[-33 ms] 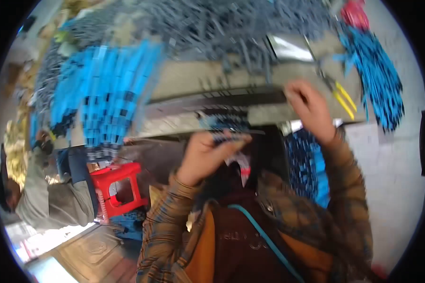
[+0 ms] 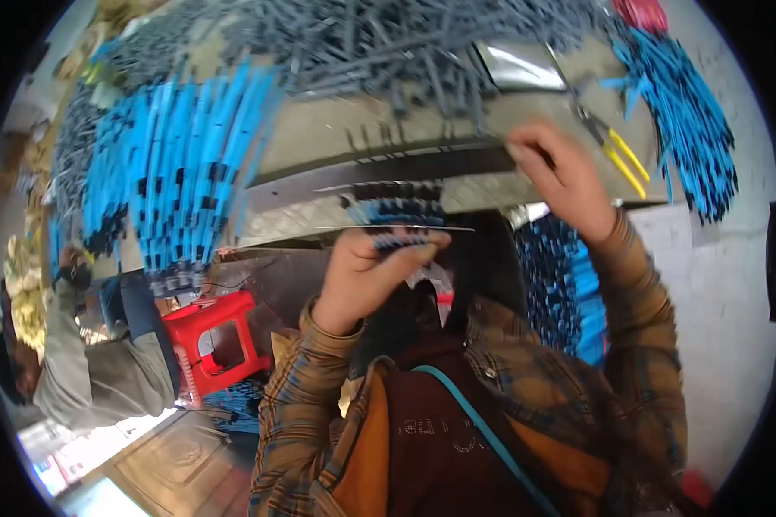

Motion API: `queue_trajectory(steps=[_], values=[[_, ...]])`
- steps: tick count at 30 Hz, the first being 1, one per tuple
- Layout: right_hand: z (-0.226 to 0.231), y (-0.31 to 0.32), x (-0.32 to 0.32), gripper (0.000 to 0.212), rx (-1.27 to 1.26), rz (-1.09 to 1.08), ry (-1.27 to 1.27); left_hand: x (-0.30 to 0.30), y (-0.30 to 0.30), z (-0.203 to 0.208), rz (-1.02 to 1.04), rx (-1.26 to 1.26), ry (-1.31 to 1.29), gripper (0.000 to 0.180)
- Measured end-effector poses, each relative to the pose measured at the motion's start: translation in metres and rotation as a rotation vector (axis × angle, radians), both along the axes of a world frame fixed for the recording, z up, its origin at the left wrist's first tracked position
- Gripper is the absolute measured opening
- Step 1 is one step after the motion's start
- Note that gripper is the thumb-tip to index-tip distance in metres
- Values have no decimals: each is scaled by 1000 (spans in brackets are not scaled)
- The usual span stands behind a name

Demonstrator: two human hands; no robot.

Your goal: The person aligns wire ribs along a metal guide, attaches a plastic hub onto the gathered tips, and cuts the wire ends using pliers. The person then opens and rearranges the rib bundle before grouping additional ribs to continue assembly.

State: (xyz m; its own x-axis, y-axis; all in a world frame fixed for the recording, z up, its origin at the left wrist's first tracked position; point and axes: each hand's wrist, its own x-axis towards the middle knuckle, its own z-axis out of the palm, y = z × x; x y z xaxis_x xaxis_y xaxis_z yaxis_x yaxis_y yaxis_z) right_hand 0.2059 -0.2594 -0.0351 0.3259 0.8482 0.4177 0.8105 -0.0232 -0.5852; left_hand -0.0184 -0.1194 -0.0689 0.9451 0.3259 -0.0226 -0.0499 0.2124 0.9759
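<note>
The left hand (image 2: 366,274) grips a row of black-and-blue pieces (image 2: 397,209) at the near edge of the table (image 2: 306,129), a thin rod (image 2: 459,229) crossing them. The right hand (image 2: 565,181), fingers curled, is by the right end of a dark strip (image 2: 448,163); I cannot tell whether it holds anything. Pliers with 2 yellow handles (image 2: 622,155) lie farther right.

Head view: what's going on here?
Handwork at a table. The left hand holds a bunch of blue and black pieces by the near edge. The right hand is by the right end of a dark bar; whether it grips anything is unclear. Yellow-handled pliers lie to its right, grey strips are heaped at the far side, and blue strips lie to the left.
</note>
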Motion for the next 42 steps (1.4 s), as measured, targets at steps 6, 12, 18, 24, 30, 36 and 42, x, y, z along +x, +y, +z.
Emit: queue_trajectory(steps=[6, 12, 18, 24, 30, 36, 42], values=[[-17, 6, 15, 14, -170, 52, -231, 11, -2, -9, -51, -22, 16, 17], [-26, 2, 20, 15, -190, 58, -303, 3, -12, -13, -31, -78, -30, 18], [-29, 0, 26, 14, -186, 36, -261, 5, -7, -9, -36, -70, -32, 18], [-31, 4, 25, 13, -203, 23, -270, 6, -7, -11, -29, -83, -42, 18], [-32, 8, 22, 13, -232, 13, -267, 7, -8, -10, -35, -70, -42, 18], [-33, 18, 21, 12, -212, 17, -278, 9, -10, -7, -30, -59, -22, 17], [-35, 40, 20, 12, -164, 84, -303, 9, -6, -8, -43, -29, 5, 17]])
